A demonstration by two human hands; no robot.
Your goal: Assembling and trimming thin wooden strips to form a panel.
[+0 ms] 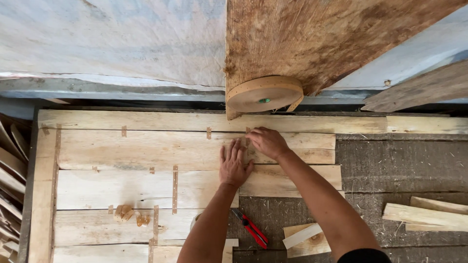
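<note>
Veneer sheets point(146, 151) laid edge to edge across the counter point(390, 165), pale wood strips joined by short pieces of brown tape point(174, 189). Large rough board point(312, 39) leaning upright at the far side, its lower corner meeting the sheets. Roll of brown paper tape point(263, 92) resting against that board, loose end hanging at its right. Stack of thin wood slats point(9, 180) along the left edge. Loose offcuts point(429, 214) at the right, well apart from the hands. Left hand point(233, 164) flat on the veneer, fingers spread, pressing down on the seam between two strips, holding nothing. Right hand point(267, 142) just beside it, touching its fingertips, fingers curled and pressed onto the sheet at a tape piece near the far edge. Red-handled cutter point(251, 229) lying on the counter between the forearms. Small wood block point(304, 238) just right of it.
</note>
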